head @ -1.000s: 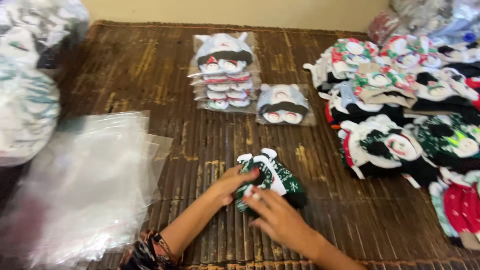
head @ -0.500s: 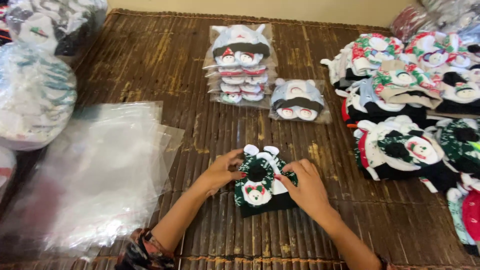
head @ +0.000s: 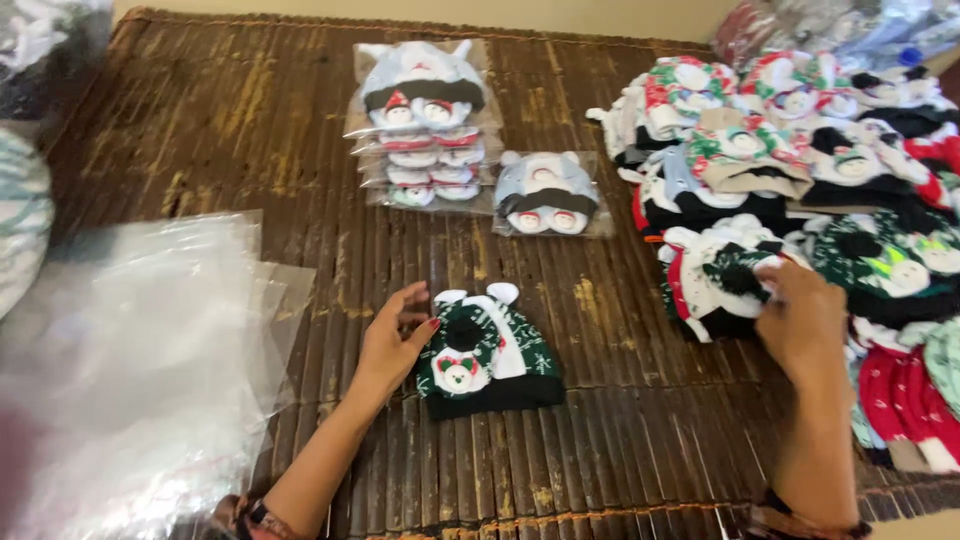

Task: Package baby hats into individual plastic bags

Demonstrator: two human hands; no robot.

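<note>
Bench (head: 200, 120): dark slatted mat surface. Clear bags (head: 130, 370) lie spread at left. Loose hats (head: 800, 180) are piled at right. Bagged hats (head: 422, 125) are stacked at centre back, with a single bagged hat (head: 548, 195) just beside them. Green hat (head: 485, 355) lies flat at centre front. Our right hand (head: 805, 320) rests on the pile, fingers curled onto a hat there. Our left hand (head: 395, 340) touches the green hat's left edge, fingers narrow, gripping nothing.
</note>
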